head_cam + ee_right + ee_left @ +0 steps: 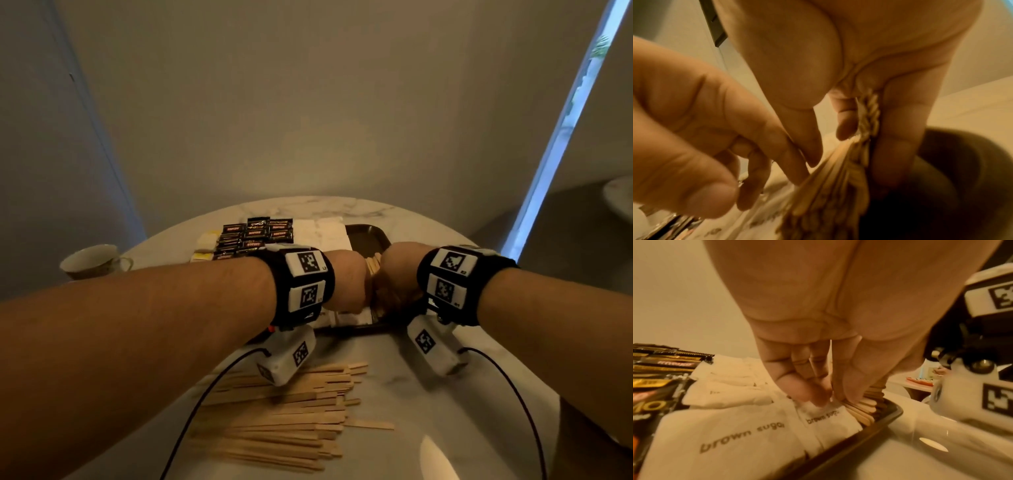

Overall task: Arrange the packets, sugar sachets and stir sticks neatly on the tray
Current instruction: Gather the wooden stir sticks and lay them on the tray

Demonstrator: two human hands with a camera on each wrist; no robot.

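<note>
Both hands meet over the tray [368, 233], a dark one sitting on the round marble worktop [404, 387]. The right hand [399, 274] has its fingers [898, 151] and thumb curled round a bundle of sticks [838, 178], gripping them edge-on so the ends fan out downward into the tray. The left hand [346, 279] comes in right beside it; its fingertips [818, 395] are drawn together and point down, touching the side of the sticks [865, 405] and the top of a white sachet [824, 417] marked "brown sugar". Whether it actually pinches anything I cannot tell, as the view there is blurred.

In the tray, the sticks stand along its near right part, just against the rim [879, 423]. Left of them lie the white sachets [731, 434], overlapping in rows. Further left in the tray are the black packets [255, 236], lined up in neat columns. A few yellowish sachets [207, 241] show at the tray's far left edge.

Nearer than the tray, loose on the worktop, lies a big heap of sticks [291, 418], all pointing roughly the same way. A cup [92, 262] stands left of the tray, well apart from it.
</note>
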